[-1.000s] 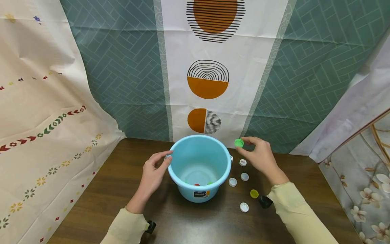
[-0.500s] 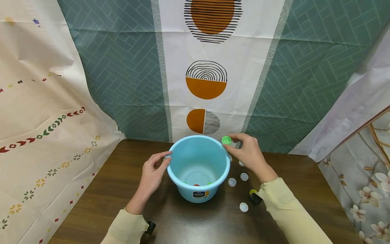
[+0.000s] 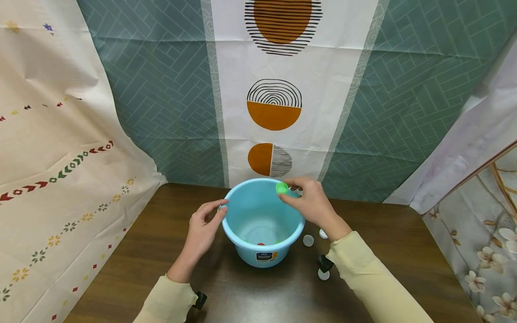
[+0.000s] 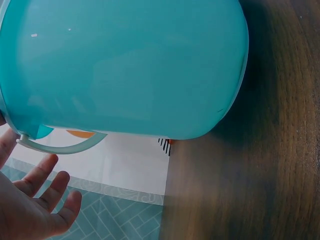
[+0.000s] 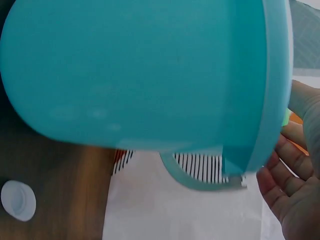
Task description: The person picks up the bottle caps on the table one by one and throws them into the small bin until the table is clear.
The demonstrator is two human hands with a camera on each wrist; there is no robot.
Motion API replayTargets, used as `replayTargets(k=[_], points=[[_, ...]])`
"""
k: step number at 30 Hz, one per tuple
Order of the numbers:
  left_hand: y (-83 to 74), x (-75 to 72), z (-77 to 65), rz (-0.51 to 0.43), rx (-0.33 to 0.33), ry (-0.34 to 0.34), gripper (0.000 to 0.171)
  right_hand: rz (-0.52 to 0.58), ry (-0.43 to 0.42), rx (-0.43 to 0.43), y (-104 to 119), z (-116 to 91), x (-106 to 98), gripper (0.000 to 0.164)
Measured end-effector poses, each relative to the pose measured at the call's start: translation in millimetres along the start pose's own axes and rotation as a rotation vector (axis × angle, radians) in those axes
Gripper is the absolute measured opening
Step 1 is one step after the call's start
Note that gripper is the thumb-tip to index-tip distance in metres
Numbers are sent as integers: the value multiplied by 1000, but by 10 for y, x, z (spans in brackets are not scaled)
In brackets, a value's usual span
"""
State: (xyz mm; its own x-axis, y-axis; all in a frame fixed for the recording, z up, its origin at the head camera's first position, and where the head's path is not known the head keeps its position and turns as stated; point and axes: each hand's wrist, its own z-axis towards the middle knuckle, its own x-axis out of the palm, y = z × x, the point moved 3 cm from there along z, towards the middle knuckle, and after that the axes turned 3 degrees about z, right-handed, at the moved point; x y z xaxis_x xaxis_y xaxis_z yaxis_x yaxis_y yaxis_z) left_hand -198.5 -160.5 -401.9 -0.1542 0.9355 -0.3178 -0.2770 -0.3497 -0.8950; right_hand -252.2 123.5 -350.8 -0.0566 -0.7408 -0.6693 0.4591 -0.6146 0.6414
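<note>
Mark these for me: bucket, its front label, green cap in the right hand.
Bucket (image 3: 254, 204): head view, point on the inside of its far wall.
Label (image 3: 264, 256): head view, on its dark middle.
Green cap (image 3: 282, 188): head view, on the middle of its visible face.

Your right hand pinches a green cap over the bucket; your left hand holds its left rim. Bits of red and green show inside. White caps lie on the table to the right.
</note>
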Motion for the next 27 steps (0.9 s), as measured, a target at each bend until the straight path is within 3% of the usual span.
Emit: replayTargets(k=[5,12,27], points=[[-85,-1,-7,3,-8,1,29,8,40,12,63,29,90,39],[-81,-7,1,-1,-14,1,29,-5,60,-11,132,90,223,33],[-78,-24,7,-1,-18,14,28,-22,115,-4,186,152,389,38]])
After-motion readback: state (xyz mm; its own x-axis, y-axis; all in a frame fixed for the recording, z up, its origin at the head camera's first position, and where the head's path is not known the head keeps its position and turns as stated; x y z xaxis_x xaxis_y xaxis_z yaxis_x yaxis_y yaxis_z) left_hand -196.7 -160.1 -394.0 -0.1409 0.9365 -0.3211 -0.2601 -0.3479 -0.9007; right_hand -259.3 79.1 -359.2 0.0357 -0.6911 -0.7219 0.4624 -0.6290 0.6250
